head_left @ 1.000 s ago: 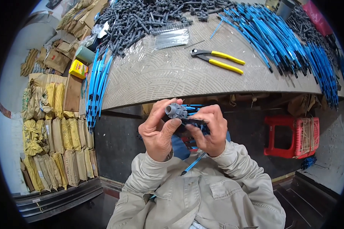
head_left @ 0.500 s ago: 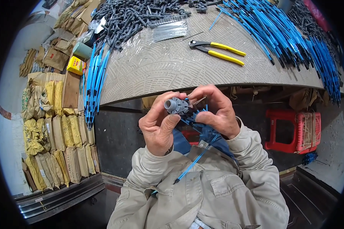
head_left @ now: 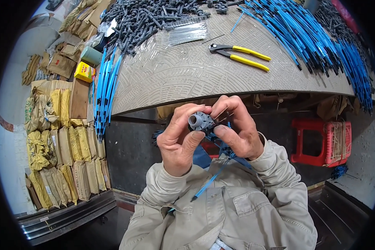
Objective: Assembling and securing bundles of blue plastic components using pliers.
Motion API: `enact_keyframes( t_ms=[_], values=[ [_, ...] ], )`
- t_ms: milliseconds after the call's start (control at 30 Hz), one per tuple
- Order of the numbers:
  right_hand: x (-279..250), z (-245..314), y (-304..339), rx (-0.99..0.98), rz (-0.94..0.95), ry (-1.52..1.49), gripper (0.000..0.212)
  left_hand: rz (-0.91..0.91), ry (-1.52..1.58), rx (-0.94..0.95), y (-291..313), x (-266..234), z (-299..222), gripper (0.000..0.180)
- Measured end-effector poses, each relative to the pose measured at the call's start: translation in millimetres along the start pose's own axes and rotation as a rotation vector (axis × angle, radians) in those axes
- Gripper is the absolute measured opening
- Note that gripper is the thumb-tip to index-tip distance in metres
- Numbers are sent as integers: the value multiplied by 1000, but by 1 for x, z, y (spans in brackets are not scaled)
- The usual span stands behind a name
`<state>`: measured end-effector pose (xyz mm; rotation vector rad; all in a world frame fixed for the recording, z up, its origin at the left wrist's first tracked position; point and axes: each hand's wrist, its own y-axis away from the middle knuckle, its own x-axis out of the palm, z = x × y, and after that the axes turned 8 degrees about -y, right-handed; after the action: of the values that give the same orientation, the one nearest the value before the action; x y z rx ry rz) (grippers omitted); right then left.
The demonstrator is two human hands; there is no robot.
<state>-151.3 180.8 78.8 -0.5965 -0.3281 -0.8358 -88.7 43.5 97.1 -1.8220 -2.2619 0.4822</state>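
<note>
Between the thumb and fingers of my left hand (head_left: 178, 141) is a grey plastic fitting (head_left: 201, 121), its round hollow end facing up and a wider slotted hub below. My right hand (head_left: 237, 130) is closed beside the hub, pinching a thin metal pin (head_left: 221, 112). Its thumb lies against the dark side of the fitting. Thin blue rods (head_left: 224, 151) hang under the hands, and one with a dark tip (head_left: 204, 188) slants down across my jacket. How the rods join the fitting is hidden by my fingers.
Ahead, a textured table (head_left: 166, 83) bears yellow-handled pliers (head_left: 241, 56), a bag of metal pins (head_left: 188, 33), a heap of grey fittings (head_left: 141, 25) and bundled blue rods (head_left: 291, 33). More rods (head_left: 106, 91) overhang its left edge. A red stool (head_left: 316, 141) stands right; wrapped packages (head_left: 66, 150) fill the left.
The fitting has tilted, so its hollow end now points more upward. My right fingers have come closer to the hub, and both hands sit slightly further right in view.
</note>
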Motion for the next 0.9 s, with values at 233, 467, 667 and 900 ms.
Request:
enact_keyframes(
  t_ms=[233, 467, 667, 900],
  values=[
    [7, -20, 10, -269, -90, 214, 29, -150, 8, -50, 11, 16, -9, 38],
    [3, -25, 27, -549, -110, 796, 32, -223, -5, -66, 11, 9, 4, 44],
    [-24, -7, 10, -281, 191, 481, 39, -235, 43, -85, 10, 7, 4, 45],
    [-46, -5, -20, -232, 432, 484, 44, -235, 31, -68, 6, 5, 11, 44]
  ],
)
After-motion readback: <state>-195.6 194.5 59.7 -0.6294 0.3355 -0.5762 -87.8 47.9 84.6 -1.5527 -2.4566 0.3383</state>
